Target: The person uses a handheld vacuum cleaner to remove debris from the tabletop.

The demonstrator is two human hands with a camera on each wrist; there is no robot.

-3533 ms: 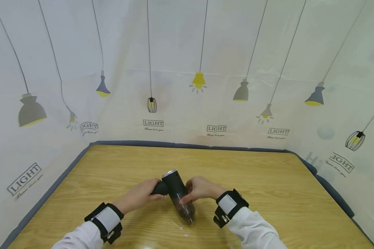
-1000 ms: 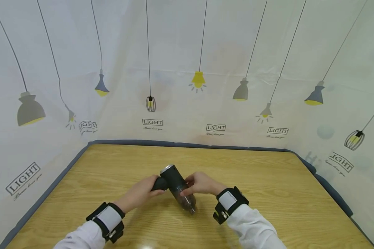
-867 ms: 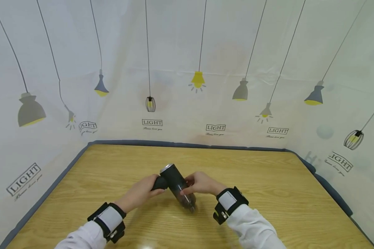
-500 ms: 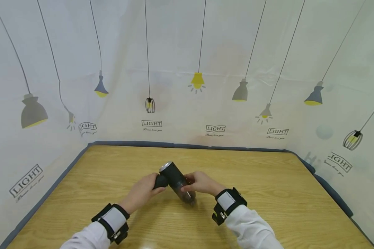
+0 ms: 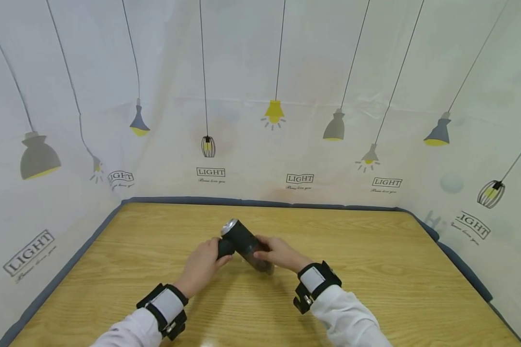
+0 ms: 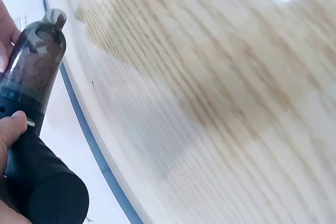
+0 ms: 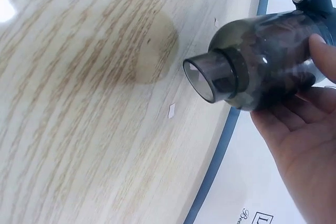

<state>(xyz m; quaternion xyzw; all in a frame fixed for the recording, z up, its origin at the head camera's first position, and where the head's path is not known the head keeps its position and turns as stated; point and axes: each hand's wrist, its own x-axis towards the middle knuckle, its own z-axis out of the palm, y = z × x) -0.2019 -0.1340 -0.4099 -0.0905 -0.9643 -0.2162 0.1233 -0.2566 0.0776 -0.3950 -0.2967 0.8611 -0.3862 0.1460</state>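
A black handheld vacuum cleaner [image 5: 242,239] with a silver end cap slants over the wooden table in the head view. My left hand [image 5: 202,262] grips its handle, and in the left wrist view the thumb [image 6: 14,127] lies beside a small pale button. My right hand [image 5: 282,254] holds the smoky see-through dust cup [image 7: 275,51], thumb on one side and fingers beneath. In the right wrist view the round open nozzle [image 7: 210,77] points over the tabletop. Dark and light shapes show through the cup [image 6: 38,59].
Small pale scraps lie on the table in the right wrist view, one scrap [image 7: 171,110] near the nozzle. The wooden table [image 5: 156,226] has a dark blue-grey edging [image 5: 191,199]. A pale curtain [image 5: 252,62] printed with lamps stands around its back and sides.
Both hands have shifted the vacuum cleaner slightly away from me, its nozzle end swinging up and away. Pale scraps near the nozzle 3.5 s ago are no longer visible in the head view.
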